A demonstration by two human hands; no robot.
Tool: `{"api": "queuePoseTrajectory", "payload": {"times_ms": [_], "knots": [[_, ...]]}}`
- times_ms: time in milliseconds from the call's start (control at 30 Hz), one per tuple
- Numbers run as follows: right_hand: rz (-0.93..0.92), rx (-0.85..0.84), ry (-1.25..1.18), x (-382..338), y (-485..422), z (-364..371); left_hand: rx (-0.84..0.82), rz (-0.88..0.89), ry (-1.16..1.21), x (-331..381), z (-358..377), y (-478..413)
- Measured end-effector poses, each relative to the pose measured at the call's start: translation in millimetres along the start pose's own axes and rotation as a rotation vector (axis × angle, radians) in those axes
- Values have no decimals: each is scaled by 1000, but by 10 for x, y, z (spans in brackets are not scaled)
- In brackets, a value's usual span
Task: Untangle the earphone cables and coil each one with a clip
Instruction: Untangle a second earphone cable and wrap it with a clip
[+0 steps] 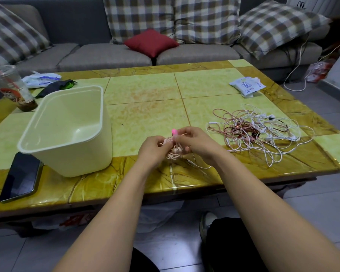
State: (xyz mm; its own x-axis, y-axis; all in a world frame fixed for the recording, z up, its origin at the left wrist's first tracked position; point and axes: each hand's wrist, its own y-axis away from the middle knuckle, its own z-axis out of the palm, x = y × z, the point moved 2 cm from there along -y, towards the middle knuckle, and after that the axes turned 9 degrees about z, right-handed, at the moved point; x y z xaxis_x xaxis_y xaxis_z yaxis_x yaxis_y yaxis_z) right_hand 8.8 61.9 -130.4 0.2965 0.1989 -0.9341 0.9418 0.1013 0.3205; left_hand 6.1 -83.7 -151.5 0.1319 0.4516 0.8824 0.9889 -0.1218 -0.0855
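Both forearms reach out from the near edge, over my dark trousers and one shoe [206,222] on the tiled floor, and meet above the near rim of the worktop [145,91]. My left hand [152,152] has its fingers curled round a coiled pink earphone cable [174,152], holding the small bundle just above the surface. My right hand [196,144] is touching that bundle from the right, its fingers pinching a pink clip [174,132] that stands up at the top of the coil. A loose end of the same cable [196,164] trails out under the right wrist onto the worktop (I cannot tell how much of it is still unwound).

To the right, well apart from the hands, lies a tangle of earphone cables [263,132], white, pink and dark red strands looped through one another. Far right of that sits a white tissue pack [247,86].

Left of the hands stands a cream plastic tub [67,130], tilted toward me, with a dark phone [21,176] lying face up beside its near left corner. Beyond it, at the far left, is a clear cup [12,87] with a straw and a brown dreg at the bottom. Past the worktop runs a grey sofa [106,55] carrying a red cushion [151,43].
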Motion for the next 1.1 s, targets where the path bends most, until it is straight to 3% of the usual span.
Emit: {"api": "queuePoseTrajectory", "payload": {"times_ms": [100, 233, 333, 400, 500, 567, 633, 733, 833, 900, 1000, 1100], "knots": [[9, 14, 31, 16, -13, 2, 75, -71, 59, -63, -35, -33], [-56, 150, 10, 0, -31, -162, 229, -169, 205, -119, -53, -116], [-57, 285, 127, 75, -60, -321, 381, -167, 320, -230, -82, -225], [-52, 338, 207, 131, -99, -400, 367, -159, 139, -270, -92, -291], [-30, 353, 318, 176, -125, -452, 299, -271, -359, -244, -76, -311], [-12, 341, 394, 183, -127, -475, 362, -288, -465, -135, -57, -256], [11, 323, 488, 187, -128, -497, 428, -109, -460, -22, -13, -235], [30, 313, 633, 186, -110, -529, 213, 171, -348, 72, 181, -239], [36, 279, 688, 198, -70, -567, -45, 208, -435, 45, 375, -268], [55, 245, 741, 215, -32, -600, -86, 190, -460, -4, 457, -304], [65, 252, 800, 254, 6, -667, 115, 191, -428, -44, 476, -388], [53, 317, 762, 292, 8, -760, 364, 79, -368, -75, 399, -432]]}}
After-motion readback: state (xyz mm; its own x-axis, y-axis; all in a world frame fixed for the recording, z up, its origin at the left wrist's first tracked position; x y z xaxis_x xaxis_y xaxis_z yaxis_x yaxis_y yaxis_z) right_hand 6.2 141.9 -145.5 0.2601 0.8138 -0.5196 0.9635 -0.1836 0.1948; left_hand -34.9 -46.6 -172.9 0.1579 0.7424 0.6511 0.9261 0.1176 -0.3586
